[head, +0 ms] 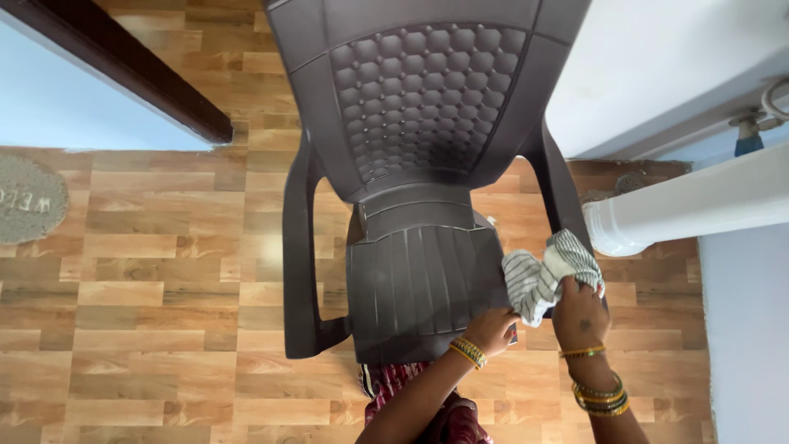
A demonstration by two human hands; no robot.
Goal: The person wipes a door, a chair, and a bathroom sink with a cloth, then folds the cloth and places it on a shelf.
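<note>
- Right hand (580,312): fingers closed around a bunched striped cloth (546,275), white with thin dark lines, pressing it against the near right corner of the seat; gold bangles at the wrist.
- Left hand (491,329): resting at the near right edge of the seat, just left of the cloth, fingers curled; whether it pinches a trailing corner of the cloth or only steadies the seat edge cannot be told from this angle. Bangles at this wrist too.
- Striped cloth: gathered into a loose wad, lying where the seat meets the right armrest, touching both.
- Plastic chair (419,164): dark brown, moulded, with a quilted-pattern backrest and ribbed seat; it stands facing the person, backrest far, seat near.
- State of the wiping, as judged: the cloth is at work on the right seat corner only. The seat surface looks dull with no clear wet or clean streaks, so how much is wiped already is uncertain; the backrest and left armrest show no sign of cloth contact.
- Floor (164,271): wood-pattern planks.
- Doormat (29,197): round, grey, at far left.
- Door frame (123,70): dark, upper left.
- Pipe (690,205): white, at right, beside a pale wall.
</note>
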